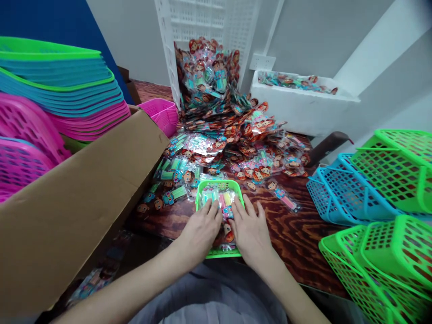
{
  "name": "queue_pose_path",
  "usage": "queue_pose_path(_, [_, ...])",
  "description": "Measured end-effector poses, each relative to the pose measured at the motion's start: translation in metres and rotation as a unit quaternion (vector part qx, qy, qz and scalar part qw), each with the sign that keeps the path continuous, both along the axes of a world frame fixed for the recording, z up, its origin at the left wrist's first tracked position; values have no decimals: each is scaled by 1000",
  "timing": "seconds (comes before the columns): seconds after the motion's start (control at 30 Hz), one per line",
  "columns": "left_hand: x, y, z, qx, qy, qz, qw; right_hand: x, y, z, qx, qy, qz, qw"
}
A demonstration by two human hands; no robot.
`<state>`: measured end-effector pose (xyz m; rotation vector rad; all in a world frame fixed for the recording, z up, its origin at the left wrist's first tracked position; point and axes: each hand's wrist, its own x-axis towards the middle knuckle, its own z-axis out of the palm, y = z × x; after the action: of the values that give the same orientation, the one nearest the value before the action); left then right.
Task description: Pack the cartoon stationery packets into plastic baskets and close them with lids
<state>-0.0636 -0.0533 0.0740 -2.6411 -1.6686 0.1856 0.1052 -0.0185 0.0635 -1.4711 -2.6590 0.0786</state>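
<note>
Close in front of my body, a small green plastic basket [221, 183] sits on the wood-grain table. Clear packets [228, 211] with cartoon-figure cards and pastel strips lie inside it. My left hand [203, 229] reaches over the basket's left side, its fingers stretched out flat on the packets. Over the right side, my right hand [252, 231] is open, fingertips touching the packets near the rim. Neither hand grips anything. Parts of the basket's sides and contents are hidden under my hands. Just beyond it spreads a large heap of similar packets [232, 139].
A white crate [167, 54] lies tipped behind the heap, beside a white foam box [297, 108] of packets. Left stands a cardboard box [84, 193] with stacked baskets [81, 94]. Blue [351, 193] and green baskets [367, 265] stand at right. One loose packet [283, 195] lies nearby.
</note>
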Motion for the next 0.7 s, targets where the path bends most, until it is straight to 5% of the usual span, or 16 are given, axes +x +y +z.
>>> queue_pose_path(0.2, [-7, -9, -9, 80, -12, -28, 996, 2, -2, 3, -10, -19, -28, 999])
queue_pose_path(0.43, [11, -17, -21, 125, -73, 40, 989, 23, 4, -4, -32, 38, -14, 999])
queue_pose_path(0.6, [44, -17, -7, 74, -217, 61, 972, 68, 18, -25, -55, 113, 20, 992])
queue_pose_path(0.7, [37, -18, 0, 63, -294, 32, 953, 111, 31, -38, -57, 114, 22, 992])
